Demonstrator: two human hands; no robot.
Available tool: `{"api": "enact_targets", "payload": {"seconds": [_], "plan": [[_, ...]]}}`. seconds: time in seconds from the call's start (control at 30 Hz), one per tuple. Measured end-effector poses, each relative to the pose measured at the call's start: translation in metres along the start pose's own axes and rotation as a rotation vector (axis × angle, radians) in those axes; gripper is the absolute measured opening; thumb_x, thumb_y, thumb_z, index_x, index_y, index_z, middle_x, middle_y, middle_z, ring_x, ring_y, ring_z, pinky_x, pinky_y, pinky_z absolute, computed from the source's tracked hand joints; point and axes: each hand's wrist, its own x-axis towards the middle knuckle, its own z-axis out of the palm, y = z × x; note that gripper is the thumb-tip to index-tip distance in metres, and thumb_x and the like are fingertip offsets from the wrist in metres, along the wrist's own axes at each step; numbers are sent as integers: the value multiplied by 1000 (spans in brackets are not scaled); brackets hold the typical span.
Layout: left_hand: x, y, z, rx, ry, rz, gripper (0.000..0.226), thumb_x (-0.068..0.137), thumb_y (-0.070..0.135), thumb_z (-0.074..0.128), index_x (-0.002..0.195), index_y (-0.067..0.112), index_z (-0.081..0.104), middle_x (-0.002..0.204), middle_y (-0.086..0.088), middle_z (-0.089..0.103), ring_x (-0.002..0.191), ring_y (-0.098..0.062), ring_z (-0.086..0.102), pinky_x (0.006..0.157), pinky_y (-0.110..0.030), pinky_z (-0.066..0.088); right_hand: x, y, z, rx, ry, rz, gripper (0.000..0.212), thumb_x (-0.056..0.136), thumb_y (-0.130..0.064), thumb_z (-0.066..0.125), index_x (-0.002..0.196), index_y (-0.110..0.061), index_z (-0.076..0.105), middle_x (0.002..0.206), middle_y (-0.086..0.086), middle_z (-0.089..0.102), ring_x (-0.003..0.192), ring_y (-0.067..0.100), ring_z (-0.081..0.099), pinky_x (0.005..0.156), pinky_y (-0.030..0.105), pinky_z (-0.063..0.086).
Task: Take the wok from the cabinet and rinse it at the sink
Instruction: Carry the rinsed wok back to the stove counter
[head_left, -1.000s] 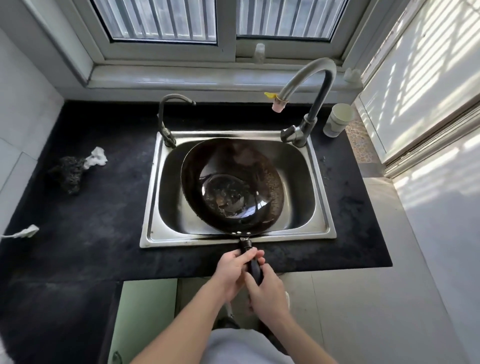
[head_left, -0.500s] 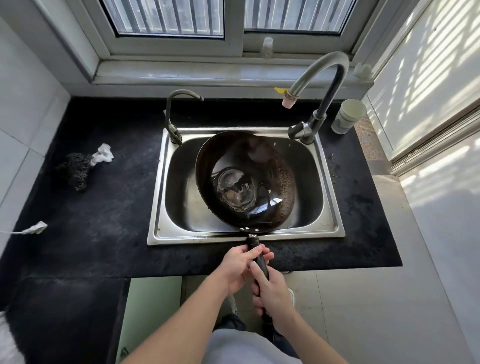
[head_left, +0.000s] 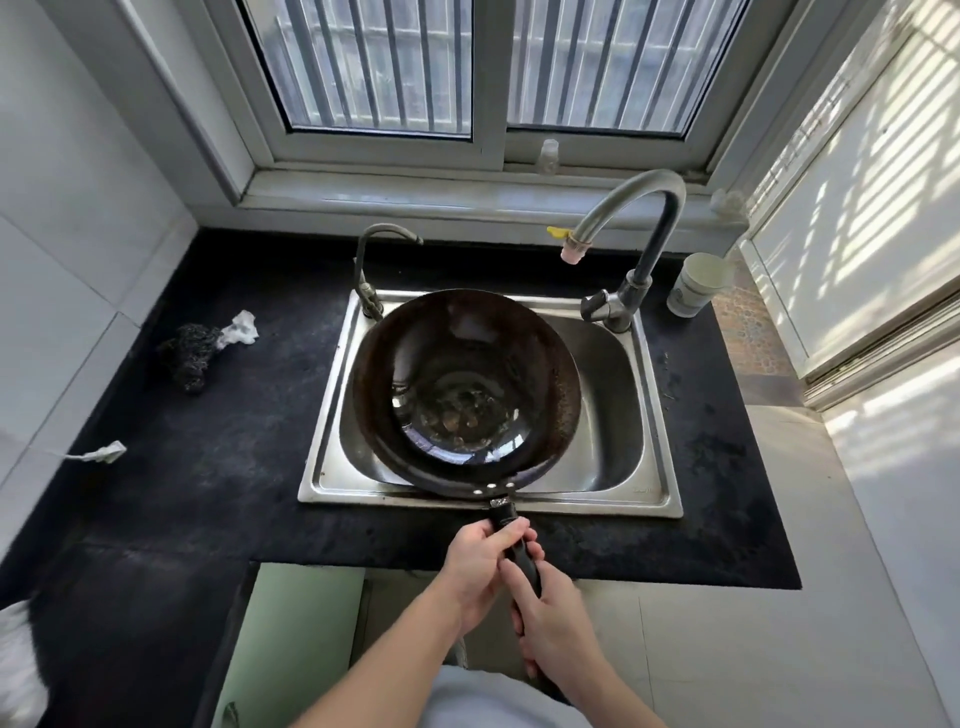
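Note:
A dark round wok (head_left: 466, 389) lies in the steel sink (head_left: 649, 483), holding a little water with bubbles at its bottom. Its black handle (head_left: 511, 530) sticks out over the sink's front rim toward me. My left hand (head_left: 478, 564) grips the handle close to the wok. My right hand (head_left: 556, 623) grips it just behind, nearer my body. The tall curved tap (head_left: 631, 244) stands at the sink's back right, its pink-tipped spout above the basin's far right; no water stream is visible.
A smaller thin tap (head_left: 371, 265) stands at the sink's back left. A white cup (head_left: 696, 286) sits on the black counter (head_left: 208, 441) right of the tall tap. A dark scourer with white cloth (head_left: 202, 348) lies left. A green cabinet door (head_left: 291, 639) is below.
The wok has shifted left and tipped so its water moved toward the near side. Both hands stay on the handle. The camera has moved closer and lower.

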Motion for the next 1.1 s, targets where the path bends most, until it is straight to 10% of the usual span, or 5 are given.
{"api": "enact_targets", "payload": {"seconds": [0.37,0.77,1.1], "plan": [[-36,-16,56,-170,137,211,16,95,9,58,104,-4,60,81,-13,61,79,-23,63,78,-34,58,-5,-8,-59,-137,-212,-221,17,95,-34,62,80,-27,61,58,-7,61,51,0,56,52,14,40],[-94,-106,52,-473,482,476,11,94,9,59,90,-1,59,68,-9,61,67,-19,64,101,-48,46,-42,28,-66,-299,-668,-382,16,93,-38,63,77,-32,60,58,-7,62,49,2,54,54,26,42],[-187,-186,30,-731,775,704,9,93,7,58,91,-2,56,68,-12,58,68,-24,61,85,-37,53,-112,52,-22,-509,-1065,-533,11,94,-36,62,91,-26,65,56,-6,61,45,1,50,48,16,38]]}}
